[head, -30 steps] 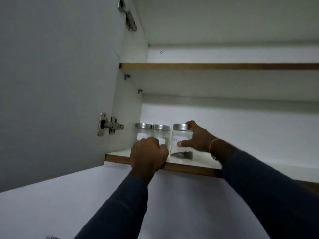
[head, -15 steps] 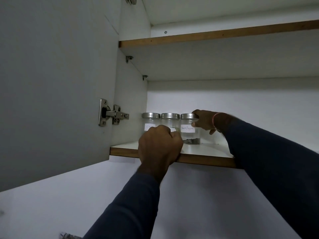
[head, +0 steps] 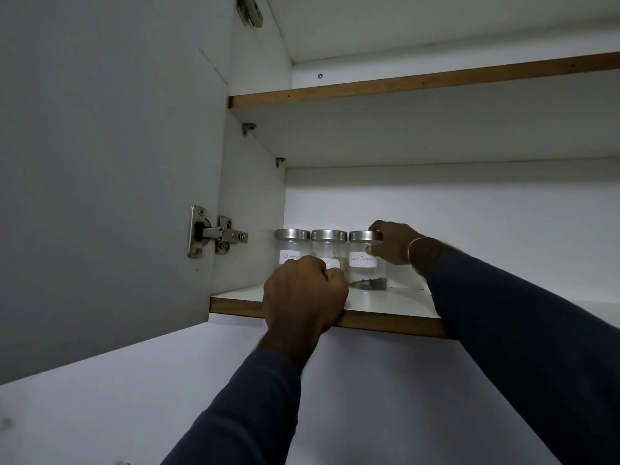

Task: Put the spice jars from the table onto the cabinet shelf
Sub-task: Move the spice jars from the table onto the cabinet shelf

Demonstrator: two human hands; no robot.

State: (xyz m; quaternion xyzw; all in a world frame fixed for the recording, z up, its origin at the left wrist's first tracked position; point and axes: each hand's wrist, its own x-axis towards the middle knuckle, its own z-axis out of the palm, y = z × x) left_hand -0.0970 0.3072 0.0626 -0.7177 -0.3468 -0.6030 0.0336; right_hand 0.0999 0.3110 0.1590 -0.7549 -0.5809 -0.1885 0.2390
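Note:
Three clear glass spice jars with steel lids stand in a row at the back left of the lower cabinet shelf (head: 385, 303). The left jar (head: 291, 245) reads "Cloves". The middle jar (head: 329, 245) is partly hidden by my left hand. The right jar (head: 365, 263) reads "Black Pepper" and has dark spice at the bottom. My right hand (head: 394, 245) wraps the right side of that jar, fingers on its lid and wall. My left hand (head: 302, 297) is curled into a fist, gripping the shelf's front edge in front of the jars.
The open cabinet door (head: 100, 162) with its steel hinge (head: 214, 233) hangs at the left. An upper shelf (head: 419, 87) runs above. The lower shelf extends to the right behind my right sleeve (head: 520, 330). A white wall lies below.
My right hand has pushed the Black Pepper jar back into line with the other two. The left fist stays on the shelf edge. The view has shifted a little.

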